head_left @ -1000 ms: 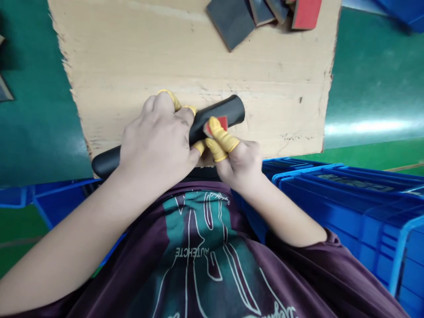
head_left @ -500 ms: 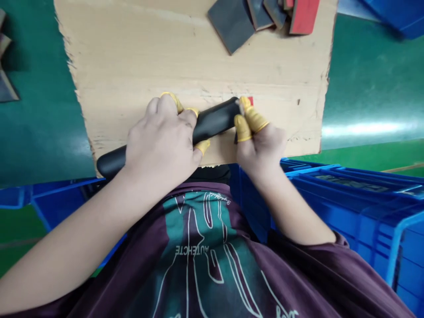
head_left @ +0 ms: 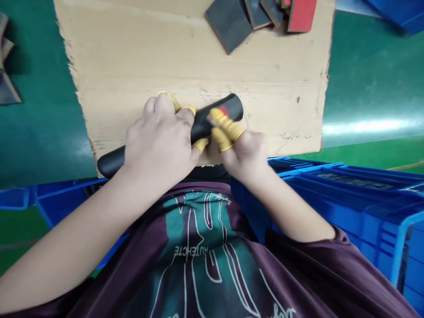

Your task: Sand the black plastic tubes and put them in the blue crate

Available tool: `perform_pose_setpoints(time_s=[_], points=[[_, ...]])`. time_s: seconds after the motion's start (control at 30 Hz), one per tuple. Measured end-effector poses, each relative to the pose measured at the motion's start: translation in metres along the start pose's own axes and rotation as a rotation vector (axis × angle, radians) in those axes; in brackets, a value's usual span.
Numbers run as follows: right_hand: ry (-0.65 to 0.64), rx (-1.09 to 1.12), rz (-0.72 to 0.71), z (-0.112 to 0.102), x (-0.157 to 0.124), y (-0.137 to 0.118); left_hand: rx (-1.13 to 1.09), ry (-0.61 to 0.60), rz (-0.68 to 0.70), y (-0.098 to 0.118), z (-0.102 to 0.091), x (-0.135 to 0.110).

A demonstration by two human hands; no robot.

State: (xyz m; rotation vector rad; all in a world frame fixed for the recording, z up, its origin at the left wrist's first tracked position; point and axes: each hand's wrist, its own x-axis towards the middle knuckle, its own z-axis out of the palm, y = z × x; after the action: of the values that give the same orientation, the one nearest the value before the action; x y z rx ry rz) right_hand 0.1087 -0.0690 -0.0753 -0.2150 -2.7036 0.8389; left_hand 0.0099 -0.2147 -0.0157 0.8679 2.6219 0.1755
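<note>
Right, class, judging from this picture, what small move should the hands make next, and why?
Probably slide the red pad, pinched in the right hand, along the black tube toward its nearer end: the pad appears to be against the tube, that stretch is uncovered, and the left hand grips the tube's middle, seemingly steadying it.

Beyond black tube (head_left: 202, 123), a wide lane is left open across cardboard (head_left: 139, 53) | far right is barred by dark squares (head_left: 228, 25) | tube's middle is covered by left hand (head_left: 159, 128) | near right is hemmed by blue crate (head_left: 351, 212)
</note>
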Motion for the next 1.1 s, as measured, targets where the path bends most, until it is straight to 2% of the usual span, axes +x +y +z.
perform_pose_setpoints(time_s=[0.13,0.27,0.43,0.6,0.73,0.9,1.03,1.1], points=[[0.083,0.032,-0.015,0.0,0.002,-0.002,0.02,-0.016,0.0,0.001,0.002,0.001],[-0.048,0.062,0.002,0.003,0.002,-0.003,0.026,0.028,0.007,0.003,0.005,-0.001],[0.052,0.078,0.032,-0.002,0.0,0.0,-0.015,0.113,0.001,0.006,0.011,-0.005],[-0.063,0.09,0.039,-0.006,-0.001,0.0,-0.073,0.143,-0.042,0.009,0.016,-0.009],[0.02,0.079,0.071,-0.009,0.003,0.0,-0.063,0.197,-0.008,0.01,0.022,-0.013],[-0.01,0.062,-0.011,-0.008,-0.002,-0.005,-0.003,0.23,0.025,0.01,0.027,-0.015],[0.073,0.061,-0.024,-0.01,0.0,0.001,-0.007,0.238,0.029,0.01,0.027,-0.015],[0.066,0.048,-0.039,-0.012,0.001,0.002,-0.01,0.237,0.032,0.011,0.027,-0.015]])
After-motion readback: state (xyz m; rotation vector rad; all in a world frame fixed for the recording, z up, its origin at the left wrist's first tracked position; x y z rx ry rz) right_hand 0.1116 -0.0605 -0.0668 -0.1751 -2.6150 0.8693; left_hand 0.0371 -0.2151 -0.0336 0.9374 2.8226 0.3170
